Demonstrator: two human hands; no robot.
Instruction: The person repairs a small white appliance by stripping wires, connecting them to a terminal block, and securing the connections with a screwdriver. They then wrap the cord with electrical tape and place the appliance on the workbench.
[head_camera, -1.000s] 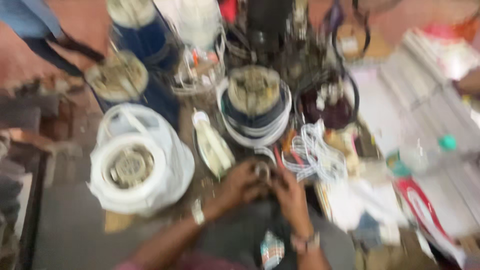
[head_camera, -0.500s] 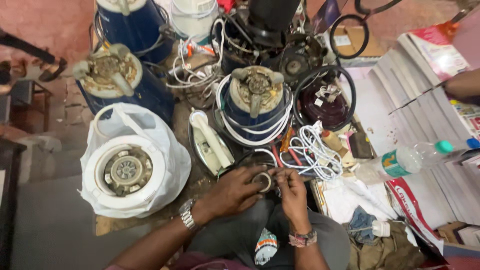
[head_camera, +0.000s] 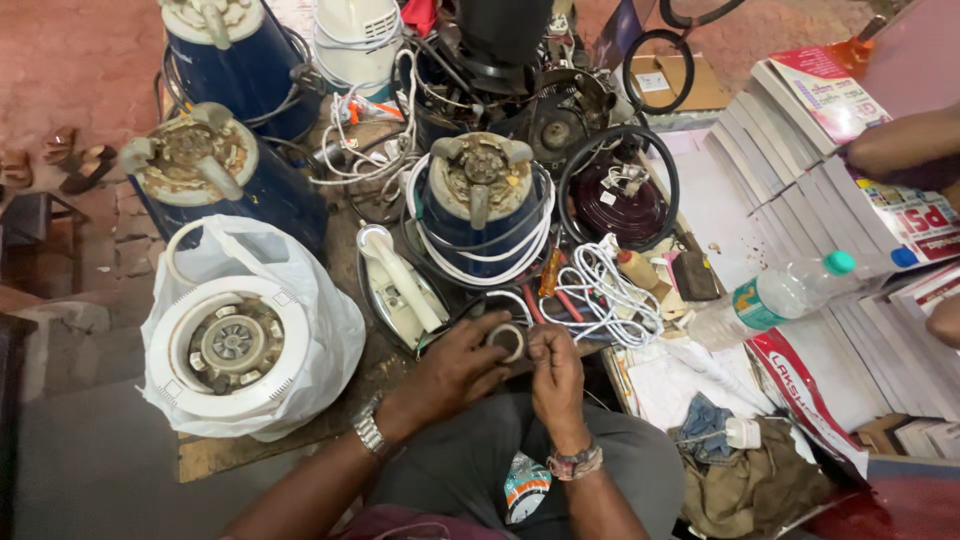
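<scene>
A small light tape roll (head_camera: 508, 341), likely stiff, is pinched at its rim by left hand (head_camera: 455, 368) and right hand (head_camera: 556, 372), just below the white iron (head_camera: 400, 290).

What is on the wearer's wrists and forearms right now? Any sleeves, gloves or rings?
The left hand is bare, with a silver metal-link wristwatch. The right hand is bare too, with a reddish-brown band at the wrist. Both forearms are uncovered; no gloves. Rings cannot be made out.

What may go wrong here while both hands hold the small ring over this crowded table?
The small ring, pinched between left hand and right hand, might slip into the white cable bundle and be hard to find. An elbow could also knock the plastic bottle, lying near the stacked books.
</scene>
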